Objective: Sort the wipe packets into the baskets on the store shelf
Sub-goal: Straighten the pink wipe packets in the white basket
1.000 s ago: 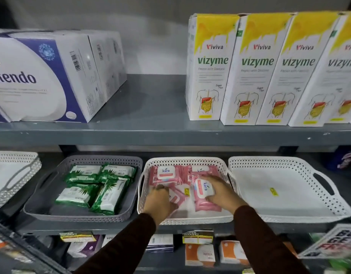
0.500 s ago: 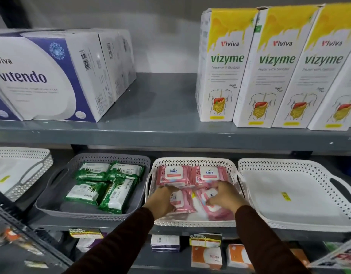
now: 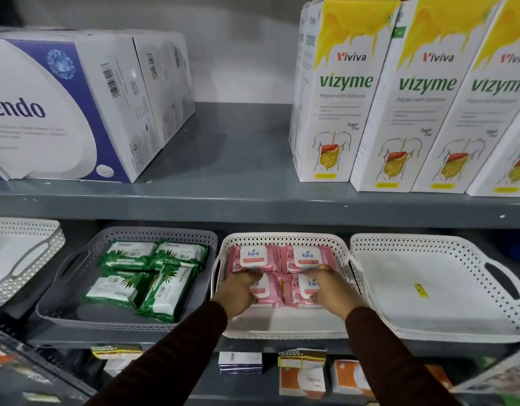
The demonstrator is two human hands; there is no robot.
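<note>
Several pink Kara wipe packets (image 3: 307,257) lie in a neat grid inside the middle white basket (image 3: 285,326) on the lower shelf. My left hand (image 3: 238,291) grips the near-left pink packet (image 3: 266,291). My right hand (image 3: 332,288) grips the near-right pink packet (image 3: 302,290). Several green wipe packets (image 3: 130,256) lie in the grey basket (image 3: 77,315) to the left. Dark sleeves cover both forearms.
A white basket (image 3: 428,326) holding only a yellow sticker stands right of the pink one, and another white basket (image 3: 18,276) sits at the far left. Vizyme cartons (image 3: 340,98) and white-and-blue boxes (image 3: 77,106) fill the upper shelf. Small boxes (image 3: 302,379) sit on the shelf below.
Both hands have straightened the pink packets into a tidy grid and now rest on the near pair. The view has moved closer to the shelf.
</note>
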